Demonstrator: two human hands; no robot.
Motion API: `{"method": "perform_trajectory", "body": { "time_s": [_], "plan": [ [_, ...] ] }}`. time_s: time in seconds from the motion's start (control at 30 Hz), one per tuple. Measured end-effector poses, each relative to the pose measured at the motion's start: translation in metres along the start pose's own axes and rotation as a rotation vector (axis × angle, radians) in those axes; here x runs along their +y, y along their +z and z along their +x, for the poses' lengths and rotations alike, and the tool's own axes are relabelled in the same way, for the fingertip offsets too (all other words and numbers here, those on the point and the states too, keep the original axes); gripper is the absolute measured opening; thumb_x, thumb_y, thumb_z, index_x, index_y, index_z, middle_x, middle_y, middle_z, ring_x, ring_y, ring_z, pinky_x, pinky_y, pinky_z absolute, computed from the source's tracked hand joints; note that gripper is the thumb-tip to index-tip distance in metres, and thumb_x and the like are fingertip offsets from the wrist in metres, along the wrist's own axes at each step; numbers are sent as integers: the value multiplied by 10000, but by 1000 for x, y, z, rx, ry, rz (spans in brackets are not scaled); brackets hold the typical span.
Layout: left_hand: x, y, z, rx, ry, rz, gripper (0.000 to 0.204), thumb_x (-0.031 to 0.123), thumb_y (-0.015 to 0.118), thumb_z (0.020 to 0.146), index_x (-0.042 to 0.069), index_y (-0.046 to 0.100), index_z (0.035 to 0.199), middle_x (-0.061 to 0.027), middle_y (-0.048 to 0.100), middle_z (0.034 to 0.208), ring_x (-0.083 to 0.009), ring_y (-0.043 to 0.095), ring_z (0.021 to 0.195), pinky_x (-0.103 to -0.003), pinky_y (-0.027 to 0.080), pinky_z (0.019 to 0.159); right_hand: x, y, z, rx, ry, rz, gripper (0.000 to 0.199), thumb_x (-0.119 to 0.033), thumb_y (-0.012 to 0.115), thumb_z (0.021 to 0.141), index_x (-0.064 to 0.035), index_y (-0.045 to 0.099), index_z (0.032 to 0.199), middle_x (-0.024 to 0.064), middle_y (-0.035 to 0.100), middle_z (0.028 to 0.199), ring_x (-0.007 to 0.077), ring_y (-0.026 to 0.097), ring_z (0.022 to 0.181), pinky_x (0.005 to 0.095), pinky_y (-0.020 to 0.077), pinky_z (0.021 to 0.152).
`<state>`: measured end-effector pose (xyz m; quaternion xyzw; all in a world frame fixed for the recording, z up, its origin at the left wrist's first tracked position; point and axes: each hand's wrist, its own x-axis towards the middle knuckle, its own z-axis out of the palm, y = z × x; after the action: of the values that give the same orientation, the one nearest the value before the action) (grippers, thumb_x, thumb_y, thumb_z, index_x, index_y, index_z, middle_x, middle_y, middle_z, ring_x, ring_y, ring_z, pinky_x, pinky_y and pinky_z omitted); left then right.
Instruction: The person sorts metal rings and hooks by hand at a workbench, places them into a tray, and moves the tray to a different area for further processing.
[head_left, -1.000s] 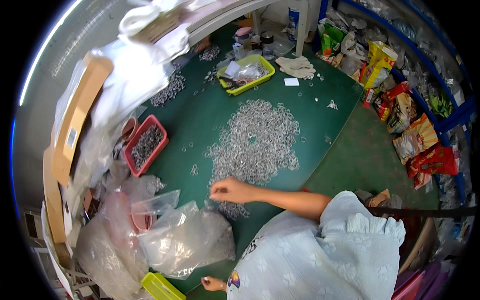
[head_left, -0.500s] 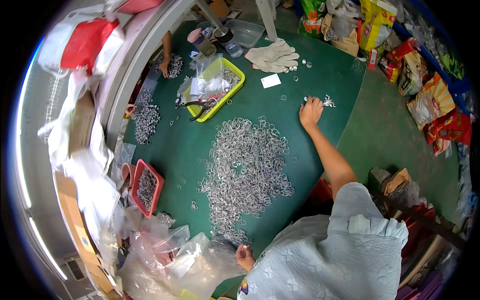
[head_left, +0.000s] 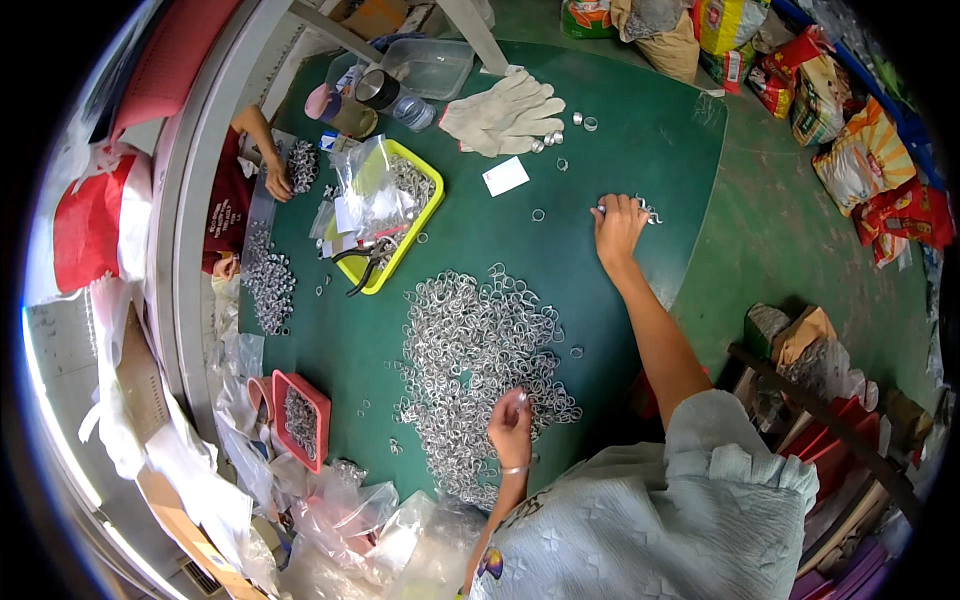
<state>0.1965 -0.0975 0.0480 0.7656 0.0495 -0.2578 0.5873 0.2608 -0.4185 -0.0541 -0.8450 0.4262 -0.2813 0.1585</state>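
Observation:
A large heap of silver metal rings spreads over the green table. Above its right-hand side is my left hand, fingers pinched on a small silver ring. Farther off, near the table's right edge, my right hand bends its fingers down at the tabletop. Beside its fingertips lies a small cluster of silver pieces. A shiny bit shows at that hand's left fingers, too small to name. A few single rings lie between this hand and the yellow basket.
Pliers rest on the basket's edge. White work gloves, a white card, a jar and a clear tub stand farther back. A red tray holds more pieces. Across the table a co-worker's hand touches another pile.
My left hand has risen from the table's near edge to above the ring heap. My right hand stays by the small cluster. The whole view has shifted somewhat.

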Motion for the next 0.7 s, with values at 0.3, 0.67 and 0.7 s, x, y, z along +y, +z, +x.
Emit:
{"method": "perform_trajectory", "body": {
  "time_s": [0.3,0.67,0.7],
  "plan": [
    [27,77,144,-268,116,173,211,-7,584,799,-14,567,1010,-17,595,822,-64,540,707,-181,441,630,-11,14,38,-138,203,668,286,81,591,690,15,539,964,127,511,866,285,518,791,361,422,671],
    [48,173,249,-56,737,592,311,-22,650,674,25,565,969,-128,477,873,-239,519,684,-327,455,623,-15,55,77,-170,-102,428,231,78,508,738,19,563,955,158,508,955,340,533,871,393,451,745],
    [44,176,259,-70,775,597,284,-27,638,684,22,567,954,-132,479,874,-243,522,689,-331,453,630,-15,54,84,-129,-76,463,239,86,516,730,14,564,952,150,514,952,332,542,848,390,450,725]
  ]
}}
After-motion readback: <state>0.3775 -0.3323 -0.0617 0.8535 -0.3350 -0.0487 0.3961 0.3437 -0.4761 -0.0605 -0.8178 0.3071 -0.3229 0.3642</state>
